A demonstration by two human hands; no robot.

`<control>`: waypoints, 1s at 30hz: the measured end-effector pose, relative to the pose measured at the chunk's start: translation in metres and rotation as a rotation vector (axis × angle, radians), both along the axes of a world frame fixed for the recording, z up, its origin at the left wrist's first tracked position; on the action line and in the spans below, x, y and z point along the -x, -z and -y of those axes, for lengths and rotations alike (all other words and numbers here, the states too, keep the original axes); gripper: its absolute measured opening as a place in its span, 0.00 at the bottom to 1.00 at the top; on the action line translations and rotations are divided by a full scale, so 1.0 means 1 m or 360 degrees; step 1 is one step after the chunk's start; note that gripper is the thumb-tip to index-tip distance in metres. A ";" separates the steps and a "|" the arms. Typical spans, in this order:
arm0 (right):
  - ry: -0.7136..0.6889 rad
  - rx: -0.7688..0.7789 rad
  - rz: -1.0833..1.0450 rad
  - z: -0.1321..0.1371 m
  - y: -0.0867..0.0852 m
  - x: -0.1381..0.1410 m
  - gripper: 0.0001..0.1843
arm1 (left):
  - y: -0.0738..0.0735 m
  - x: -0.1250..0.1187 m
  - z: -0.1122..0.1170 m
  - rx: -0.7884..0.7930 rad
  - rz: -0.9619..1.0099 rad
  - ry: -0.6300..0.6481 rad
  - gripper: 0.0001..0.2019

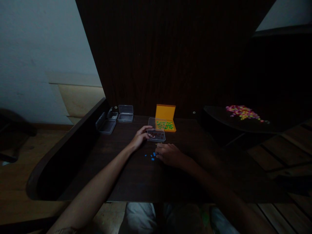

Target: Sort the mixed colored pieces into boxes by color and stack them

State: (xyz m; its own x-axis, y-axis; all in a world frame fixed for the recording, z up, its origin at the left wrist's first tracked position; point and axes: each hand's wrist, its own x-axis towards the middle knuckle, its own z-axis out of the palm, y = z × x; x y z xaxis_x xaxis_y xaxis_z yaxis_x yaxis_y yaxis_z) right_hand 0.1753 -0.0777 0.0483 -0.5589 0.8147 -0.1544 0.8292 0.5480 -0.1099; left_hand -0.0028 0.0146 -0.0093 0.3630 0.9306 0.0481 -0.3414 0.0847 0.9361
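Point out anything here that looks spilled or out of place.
Small blue pieces lie scattered by the right hand, outside any box, whereas green pieces sit inside the orange box. A multicoloured heap also lies loose on the shelf at right. Whether either was spilled, I can't tell.

Far left on the desk — three clear plastic boxes (pixel 125 117), lids up. Right side, dark rounded shelf (pixel 214 116) with a pile of small multicolored pieces (pixel 243 112), mostly pink and yellow. Tall dark wood panel (pixel 170 52) at far side, small round pale fitting (pixel 194 112) low on it. Left — pale wall (pixel 44 42), tan patch (pixel 81 99) low down, wood floor (pixel 13 187). Slatted wood (pixel 270 159) at right.
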 end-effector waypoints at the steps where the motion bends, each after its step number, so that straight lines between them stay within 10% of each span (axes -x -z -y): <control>1: -0.0004 -0.0017 0.0020 0.001 0.001 0.001 0.08 | 0.000 0.000 0.000 -0.0004 0.0001 0.0003 0.26; 23: -0.0017 -0.0186 0.0047 0.001 0.015 0.007 0.08 | 0.002 0.000 -0.003 -0.0019 -0.0004 0.0003 0.26; 30: -0.0008 -0.0072 -0.0141 -0.010 -0.014 0.002 0.06 | 0.000 0.001 -0.001 0.0000 0.0001 0.0004 0.26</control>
State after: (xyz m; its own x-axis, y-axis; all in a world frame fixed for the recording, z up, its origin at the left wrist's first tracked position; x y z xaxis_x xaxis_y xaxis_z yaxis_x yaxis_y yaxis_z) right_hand 0.1734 -0.0673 0.0628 -0.5730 0.8168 -0.0669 0.8145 0.5584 -0.1578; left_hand -0.0035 0.0153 -0.0090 0.3654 0.9296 0.0483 -0.3416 0.0856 0.9359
